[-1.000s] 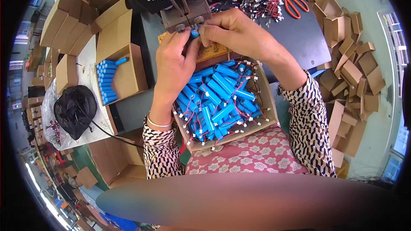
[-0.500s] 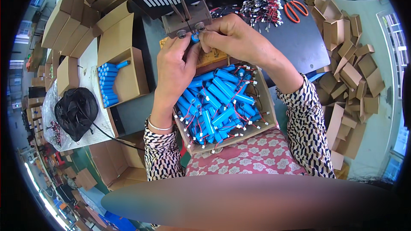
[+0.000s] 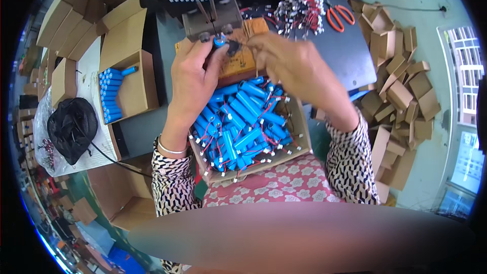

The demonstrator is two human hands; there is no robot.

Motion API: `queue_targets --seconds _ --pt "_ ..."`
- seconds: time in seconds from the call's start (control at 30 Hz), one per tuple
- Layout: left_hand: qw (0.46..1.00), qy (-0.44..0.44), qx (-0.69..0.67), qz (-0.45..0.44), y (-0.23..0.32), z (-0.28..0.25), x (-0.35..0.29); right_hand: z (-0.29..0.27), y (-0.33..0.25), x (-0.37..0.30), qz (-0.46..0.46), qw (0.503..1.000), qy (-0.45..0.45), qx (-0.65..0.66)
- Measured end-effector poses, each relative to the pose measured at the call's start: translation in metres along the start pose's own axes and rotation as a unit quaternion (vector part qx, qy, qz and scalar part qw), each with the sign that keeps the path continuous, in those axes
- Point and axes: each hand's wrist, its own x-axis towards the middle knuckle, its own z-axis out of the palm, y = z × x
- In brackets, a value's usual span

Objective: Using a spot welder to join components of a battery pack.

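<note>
My left hand (image 3: 192, 75) is closed around a blue cylindrical battery cell (image 3: 219, 42), its end raised toward the two thin electrodes of a black welding machine (image 3: 219, 18). My right hand (image 3: 291, 63) is apart from the cell, over the worn yellow block (image 3: 238, 63); motion smears its fingers, so any small thing in them cannot be made out. Below both hands, a cardboard box (image 3: 303, 139) holds a heap of blue cells (image 3: 248, 122) with red and black leads and white connectors.
At left, an open cardboard box (image 3: 139, 89) holds stacked blue cells, beside a black mesh bag (image 3: 73, 129). Wire leads with white connectors (image 3: 302, 5) and orange-handled pliers (image 3: 341, 18) lie on the dark table at back right. Empty cartons (image 3: 401, 94) pile up on the right.
My right hand has moved away from the cell, to the right and toward me. My left hand keeps its hold at the machine. The whole view has shifted slightly.
</note>
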Motion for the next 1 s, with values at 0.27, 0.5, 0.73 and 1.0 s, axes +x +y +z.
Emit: queue_targets --seconds 0.27,0.5,0.73,1.0 --pt "0.996 0.028 0.047 0.067 0.006 -0.011 -0.013 0.027 0.003 -0.029 -0.141 0.974 -0.007 -0.179" --pt "0.968 0.067 -0.217 -0.111 0.007 -0.005 -0.015 0.027 -0.001 -0.019 -0.193 0.975 -0.005 -0.112" --pt "0.992 0.002 -0.109 -0.07 0.0 0.006 -0.001 0.011 0.01 0.01 0.042 0.977 0.007 0.209" --pt "0.995 -0.023 -0.095 -0.031 0.008 0.006 0.001 0.016 0.009 0.025 0.082 0.973 0.046 0.211"
